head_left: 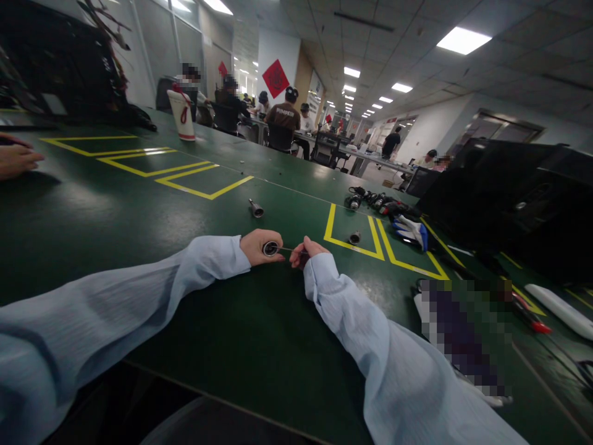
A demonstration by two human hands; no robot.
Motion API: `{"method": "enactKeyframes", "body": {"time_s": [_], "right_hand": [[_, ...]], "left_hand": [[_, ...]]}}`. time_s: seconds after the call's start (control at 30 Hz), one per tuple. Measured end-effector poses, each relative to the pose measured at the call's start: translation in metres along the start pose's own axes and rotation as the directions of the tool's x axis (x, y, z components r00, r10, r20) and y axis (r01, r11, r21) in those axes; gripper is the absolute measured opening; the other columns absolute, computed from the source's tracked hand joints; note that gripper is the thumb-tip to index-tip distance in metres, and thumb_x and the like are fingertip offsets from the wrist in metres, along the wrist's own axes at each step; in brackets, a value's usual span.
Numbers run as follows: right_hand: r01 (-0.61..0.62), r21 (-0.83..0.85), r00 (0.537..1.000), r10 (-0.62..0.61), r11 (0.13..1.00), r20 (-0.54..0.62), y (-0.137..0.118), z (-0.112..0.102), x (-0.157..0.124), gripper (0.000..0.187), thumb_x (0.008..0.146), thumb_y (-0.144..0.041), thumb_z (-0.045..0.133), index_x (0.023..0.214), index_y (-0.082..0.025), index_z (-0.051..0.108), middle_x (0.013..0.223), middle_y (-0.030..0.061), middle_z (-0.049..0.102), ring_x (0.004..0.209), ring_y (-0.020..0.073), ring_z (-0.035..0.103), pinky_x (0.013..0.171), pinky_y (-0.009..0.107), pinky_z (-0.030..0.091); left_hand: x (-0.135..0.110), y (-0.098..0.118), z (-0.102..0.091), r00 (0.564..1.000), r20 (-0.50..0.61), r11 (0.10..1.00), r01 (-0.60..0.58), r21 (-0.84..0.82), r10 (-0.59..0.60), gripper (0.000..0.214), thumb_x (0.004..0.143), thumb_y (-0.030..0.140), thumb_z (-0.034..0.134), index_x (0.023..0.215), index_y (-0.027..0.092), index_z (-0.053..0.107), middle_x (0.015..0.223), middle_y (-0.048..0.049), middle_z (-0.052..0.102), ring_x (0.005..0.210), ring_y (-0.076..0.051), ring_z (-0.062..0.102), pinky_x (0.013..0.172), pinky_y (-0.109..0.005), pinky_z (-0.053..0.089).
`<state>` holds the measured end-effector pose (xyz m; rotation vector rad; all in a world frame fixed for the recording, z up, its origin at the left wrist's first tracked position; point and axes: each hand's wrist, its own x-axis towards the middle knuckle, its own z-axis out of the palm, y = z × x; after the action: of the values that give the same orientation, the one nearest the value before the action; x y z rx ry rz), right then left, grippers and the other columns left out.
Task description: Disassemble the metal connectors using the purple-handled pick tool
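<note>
My left hand (258, 245) is closed around a round, dark metal fitting (270, 249), its ringed open end facing me. In my right hand (309, 251), the curled fingers grip what looks like a screwdriver (286, 250). Its thin shaft reaches across to the mouth of the fitting; I cannot tell how far its tip goes in. Both hands are just above the green table. Beyond my left hand lies a similar metal fitting (256, 209) with a narrow stem. Another small metal fitting (354, 238) sits right of my right hand, inside a yellow taped outline.
A bundle of black cables with metal ends (365, 199) and a blue-and-white glove (411, 230) lie at the right. A paper cup (181, 116) stands far left. A co-worker's hand (18, 159) rests at the left edge. A red-handled tool (530, 314) lies near right.
</note>
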<state>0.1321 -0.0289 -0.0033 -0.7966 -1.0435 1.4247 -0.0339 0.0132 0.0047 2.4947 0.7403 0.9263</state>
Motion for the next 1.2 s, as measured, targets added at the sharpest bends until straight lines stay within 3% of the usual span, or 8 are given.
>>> {"method": "enactKeyframes", "body": {"time_s": [0.2,0.43,0.73,0.97,1.2], "right_hand": [[0.039,-0.084,0.999,-0.041,0.996,-0.022,-0.0004,0.0016,-0.0018,0.031,0.068,-0.043,0.06,0.054,-0.016,0.059,0.044,-0.0008,0.06,0.035,0.0084,0.049,0.041,0.022,0.037],[-0.059,-0.013,0.998,0.059,0.998,0.02,0.001,-0.0034,0.0047,0.035,0.067,-0.045,0.06,0.048,-0.015,0.057,0.041,-0.0007,0.06,0.034,0.0075,0.049,0.039,0.019,0.036],[-0.048,0.006,0.998,0.048,0.999,0.032,0.0042,-0.0053,0.0063,0.034,0.072,-0.043,0.055,0.051,-0.016,0.056,0.043,-0.0009,0.061,0.035,0.0081,0.049,0.041,0.021,0.039],[-0.003,-0.036,1.0,0.004,0.999,0.017,0.0013,-0.0015,0.0026,0.031,0.07,-0.042,0.06,0.055,-0.015,0.057,0.044,-0.0009,0.061,0.035,0.0082,0.05,0.041,0.021,0.039],[-0.047,0.006,0.999,0.047,0.999,0.012,0.0046,-0.004,0.0052,0.035,0.07,-0.045,0.057,0.051,-0.016,0.055,0.043,-0.0007,0.059,0.036,0.0083,0.048,0.041,0.021,0.04]], "left_hand": [[0.0004,-0.0023,-0.0017,1.0,0.021,0.994,0.014,0.104,-0.016,0.02,0.069,0.031,0.059,0.064,0.013,0.051,0.058,0.0018,0.05,0.054,-0.008,0.045,0.051,-0.019,0.035],[-0.0007,-0.0015,-0.0005,1.0,0.0,0.999,-0.001,0.035,0.001,0.022,0.068,0.032,0.06,0.063,0.013,0.05,0.058,0.0021,0.049,0.054,-0.008,0.044,0.052,-0.019,0.036],[-0.0001,-0.0002,-0.0006,1.0,-0.027,1.0,-0.007,-0.012,0.007,0.023,0.067,0.031,0.062,0.062,0.013,0.049,0.057,0.0028,0.047,0.053,-0.008,0.044,0.051,-0.019,0.036],[-0.0013,-0.0021,-0.0007,1.0,-0.031,0.998,0.001,0.064,0.001,0.019,0.069,0.029,0.059,0.064,0.012,0.051,0.058,0.0021,0.049,0.053,-0.008,0.045,0.05,-0.018,0.035],[-0.0011,-0.0022,-0.0009,0.999,-0.026,1.0,-0.022,-0.004,0.022,0.02,0.068,0.028,0.06,0.063,0.013,0.05,0.059,0.0021,0.049,0.054,-0.008,0.046,0.052,-0.019,0.037]]}}
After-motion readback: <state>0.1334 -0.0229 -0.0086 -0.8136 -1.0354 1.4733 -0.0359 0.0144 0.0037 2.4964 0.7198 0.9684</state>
